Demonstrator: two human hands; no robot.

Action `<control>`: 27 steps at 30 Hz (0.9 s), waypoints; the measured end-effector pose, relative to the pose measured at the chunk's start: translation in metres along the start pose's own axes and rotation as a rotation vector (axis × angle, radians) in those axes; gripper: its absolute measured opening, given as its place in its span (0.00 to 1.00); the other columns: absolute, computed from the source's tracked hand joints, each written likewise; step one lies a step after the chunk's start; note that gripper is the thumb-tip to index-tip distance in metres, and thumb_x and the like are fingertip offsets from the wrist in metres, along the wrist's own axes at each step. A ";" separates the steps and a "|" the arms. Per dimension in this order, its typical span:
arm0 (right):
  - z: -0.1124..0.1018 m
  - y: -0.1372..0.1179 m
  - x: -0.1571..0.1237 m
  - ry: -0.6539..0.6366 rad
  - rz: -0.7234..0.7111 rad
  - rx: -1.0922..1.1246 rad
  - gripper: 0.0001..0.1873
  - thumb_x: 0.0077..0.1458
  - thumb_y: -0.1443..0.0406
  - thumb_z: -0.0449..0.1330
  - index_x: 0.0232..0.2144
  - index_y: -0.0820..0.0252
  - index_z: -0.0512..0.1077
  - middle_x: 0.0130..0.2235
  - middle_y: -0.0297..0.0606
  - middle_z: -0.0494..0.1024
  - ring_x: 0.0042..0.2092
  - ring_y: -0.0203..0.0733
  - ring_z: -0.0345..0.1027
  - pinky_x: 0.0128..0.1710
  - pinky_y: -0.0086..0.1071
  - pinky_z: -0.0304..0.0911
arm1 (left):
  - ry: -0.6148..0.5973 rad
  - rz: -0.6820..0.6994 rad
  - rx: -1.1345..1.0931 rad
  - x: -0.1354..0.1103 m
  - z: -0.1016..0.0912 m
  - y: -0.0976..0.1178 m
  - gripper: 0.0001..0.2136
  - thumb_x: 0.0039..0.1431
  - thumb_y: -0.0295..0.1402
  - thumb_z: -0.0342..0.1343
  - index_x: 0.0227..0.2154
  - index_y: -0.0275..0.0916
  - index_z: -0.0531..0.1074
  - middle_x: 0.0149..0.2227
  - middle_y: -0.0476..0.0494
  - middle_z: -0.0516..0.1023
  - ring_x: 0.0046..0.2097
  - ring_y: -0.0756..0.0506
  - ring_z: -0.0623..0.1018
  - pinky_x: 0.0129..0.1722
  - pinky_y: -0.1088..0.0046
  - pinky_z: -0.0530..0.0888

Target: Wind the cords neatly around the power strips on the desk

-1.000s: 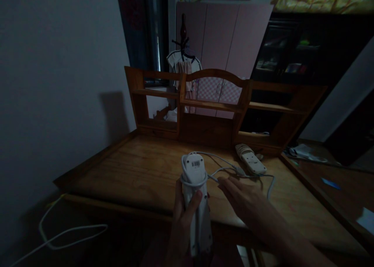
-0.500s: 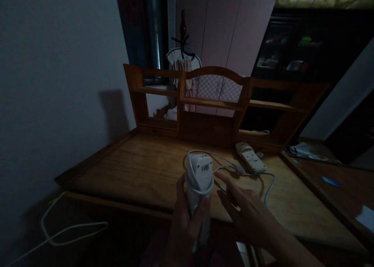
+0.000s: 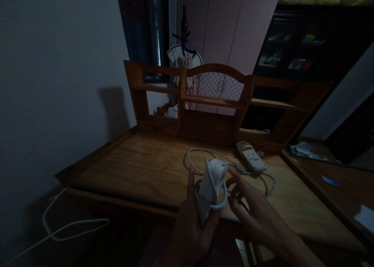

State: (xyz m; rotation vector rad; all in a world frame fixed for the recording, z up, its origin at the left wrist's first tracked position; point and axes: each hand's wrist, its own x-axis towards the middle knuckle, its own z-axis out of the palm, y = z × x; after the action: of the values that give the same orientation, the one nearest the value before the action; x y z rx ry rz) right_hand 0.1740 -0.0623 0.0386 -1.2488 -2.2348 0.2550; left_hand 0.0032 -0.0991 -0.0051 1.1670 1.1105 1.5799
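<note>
My left hand (image 3: 189, 224) is wrapped round a white power strip (image 3: 212, 185), held tilted to the right above the front edge of the wooden desk (image 3: 140, 169). The strip's white cord (image 3: 204, 158) loops around its body and trails back over the desk. My right hand (image 3: 251, 208) is beside the strip, fingers curled at the cord loop, seemingly pinching it. A second white power strip (image 3: 251, 156) lies flat on the desk behind my right hand.
A wooden shelf unit (image 3: 216, 103) stands along the desk's back edge. A wall (image 3: 58, 84) is on the left. Another white cable (image 3: 67, 230) hangs below the desk at left. A second desk with papers (image 3: 304, 150) adjoins on the right. Pink wardrobe and dark cabinet stand behind.
The power strip has tipped from upright toward the right in my left hand. My right hand has moved in from open beside it to curl around the cord loop.
</note>
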 end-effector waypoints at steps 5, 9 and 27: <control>-0.027 -0.012 0.014 0.250 -0.070 0.102 0.27 0.64 0.57 0.49 0.64 0.49 0.55 0.65 0.39 0.57 0.64 0.49 0.52 0.60 0.46 0.55 | -0.006 0.030 0.094 -0.007 0.004 -0.001 0.41 0.54 0.39 0.61 0.67 0.38 0.48 0.54 0.30 0.73 0.57 0.33 0.71 0.59 0.57 0.61; -0.040 -0.029 0.025 0.091 -0.246 0.123 0.24 0.66 0.58 0.48 0.62 0.48 0.58 0.63 0.36 0.62 0.64 0.47 0.52 0.64 0.46 0.47 | -0.060 -0.028 0.068 -0.009 0.008 0.007 0.42 0.54 0.42 0.60 0.67 0.40 0.46 0.56 0.31 0.71 0.57 0.33 0.71 0.57 0.57 0.64; -0.033 -0.027 0.045 -0.053 -0.113 0.268 0.21 0.61 0.55 0.56 0.56 0.51 0.65 0.54 0.41 0.71 0.55 0.47 0.65 0.54 0.41 0.62 | -0.087 0.029 0.016 -0.007 0.025 -0.007 0.32 0.56 0.40 0.58 0.63 0.42 0.57 0.64 0.37 0.62 0.63 0.34 0.63 0.61 0.56 0.61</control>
State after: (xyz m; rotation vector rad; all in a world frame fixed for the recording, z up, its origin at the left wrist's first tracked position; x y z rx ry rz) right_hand 0.1540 -0.0433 0.0940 -0.9815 -2.2195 0.5297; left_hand 0.0301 -0.1004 -0.0091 1.2551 1.0557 1.5302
